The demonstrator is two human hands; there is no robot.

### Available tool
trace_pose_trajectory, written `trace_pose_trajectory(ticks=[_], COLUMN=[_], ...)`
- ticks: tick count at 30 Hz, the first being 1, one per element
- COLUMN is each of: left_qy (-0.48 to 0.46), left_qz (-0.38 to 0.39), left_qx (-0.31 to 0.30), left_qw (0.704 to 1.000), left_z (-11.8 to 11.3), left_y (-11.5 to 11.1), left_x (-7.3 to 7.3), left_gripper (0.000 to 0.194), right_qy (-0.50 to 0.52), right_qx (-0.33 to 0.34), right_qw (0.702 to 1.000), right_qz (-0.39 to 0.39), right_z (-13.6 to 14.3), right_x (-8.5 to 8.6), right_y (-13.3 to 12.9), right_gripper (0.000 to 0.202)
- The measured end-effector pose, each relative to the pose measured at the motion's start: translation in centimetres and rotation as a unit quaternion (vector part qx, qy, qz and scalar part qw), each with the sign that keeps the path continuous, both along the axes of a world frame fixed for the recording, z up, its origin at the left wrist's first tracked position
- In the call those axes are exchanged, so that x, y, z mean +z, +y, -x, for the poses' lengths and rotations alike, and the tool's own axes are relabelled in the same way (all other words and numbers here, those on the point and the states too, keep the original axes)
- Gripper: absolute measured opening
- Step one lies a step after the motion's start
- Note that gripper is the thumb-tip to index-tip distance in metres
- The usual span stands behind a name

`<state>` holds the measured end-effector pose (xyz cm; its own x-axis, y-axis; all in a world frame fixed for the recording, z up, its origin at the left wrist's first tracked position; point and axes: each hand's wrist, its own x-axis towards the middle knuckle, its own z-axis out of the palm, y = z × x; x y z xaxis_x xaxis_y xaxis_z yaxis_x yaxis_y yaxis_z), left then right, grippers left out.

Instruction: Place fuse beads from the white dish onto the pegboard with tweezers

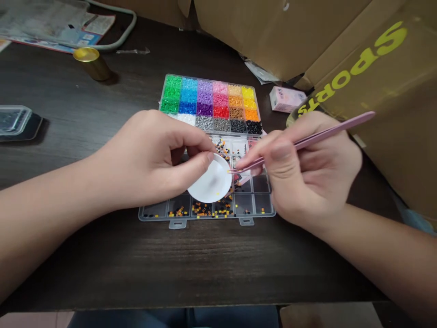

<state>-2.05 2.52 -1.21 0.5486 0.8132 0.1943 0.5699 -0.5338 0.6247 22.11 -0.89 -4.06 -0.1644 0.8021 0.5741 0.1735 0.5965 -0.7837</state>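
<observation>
My left hand (pixel 170 157) pinches the upper rim of a small round white dish (pixel 208 184), tilted over the open lid of a bead box. One or two tiny yellow beads (pixel 217 194) show on the dish. Between the thumb and fingers of my right hand (pixel 307 168) are pink tweezers (pixel 336 126). Their tips reach the dish's right rim, with a small yellow-orange bead (pixel 229 171) at them. Loose black, orange and yellow beads (pixel 203 209) lie in the clear lid (pixel 244 200). Behind it, the box (pixel 167 91) has compartments of beads sorted by colour.
A gold cup (pixel 94 66) stands at the back left. A dark container with a clear lid (pixel 18 123) sits at the left edge. Cardboard (pixel 266 41) walls the back and right, near a small pink box (pixel 287 99) and a clear cylinder lettered "SPORTS" (pixel 355 68).
</observation>
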Motion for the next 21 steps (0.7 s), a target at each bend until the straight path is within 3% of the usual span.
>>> trace_pose_trajectory(ticks=[4, 12, 21], left_qy=[-0.001, 0.038, 0.027], left_qz=[-0.013, -0.007, -0.012], left_qx=[0.011, 0.038, 0.021], left_qw=[1.0, 0.999, 0.999], left_z=[0.1, 0.8, 0.8], left_y=[0.0, 0.1, 0.1], left_x=[0.0, 0.5, 0.2], left_gripper=[0.027, 0.029, 0.031], right_qy=[-0.065, -0.152, -0.198], right_qx=[0.038, 0.055, 0.035], right_qw=[0.996, 0.986, 0.978], right_qz=[-0.037, -0.03, -0.061], right_z=[-0.2, -2.7, -2.7], right_x=[-0.1, -0.5, -0.6], right_y=[-0.1, 0.3, 0.3], right_gripper=[0.022, 0.012, 0.015])
